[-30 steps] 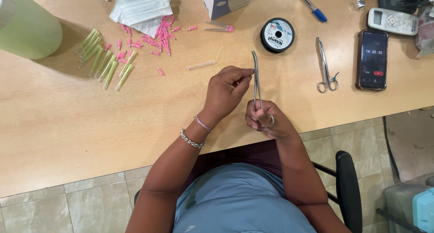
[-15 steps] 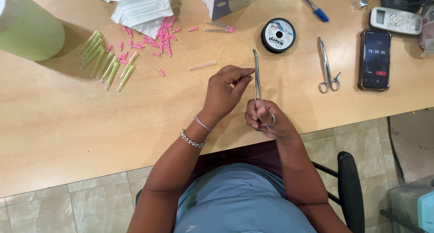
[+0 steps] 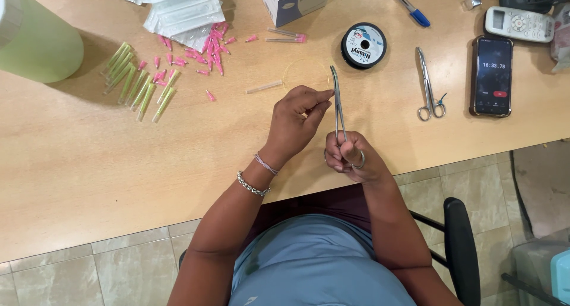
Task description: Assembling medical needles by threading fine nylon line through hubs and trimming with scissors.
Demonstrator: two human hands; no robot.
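Observation:
My right hand (image 3: 351, 157) grips the ring handles of long steel forceps (image 3: 337, 101), which point away from me over the wooden table (image 3: 89, 157). My left hand (image 3: 295, 122) is pinched beside the forceps' shaft, thumb and forefinger closed on something too thin to make out, perhaps the clear line (image 3: 297, 65) that curls in a faint loop on the table just beyond. A black spool of line (image 3: 363, 45) lies past the forceps' tip.
A second pair of forceps (image 3: 428, 86) and a phone (image 3: 491, 74) lie to the right, a remote (image 3: 519, 23) and blue pen (image 3: 409, 8) behind. Pink caps (image 3: 202, 54), green-sheathed needles (image 3: 135, 83), clear packets (image 3: 184, 12), a box (image 3: 294, 0) and a green bottle (image 3: 35, 39) sit to the left.
Hands and forceps have barely moved; my left fingertips have closed in a little nearer the forceps' shaft.

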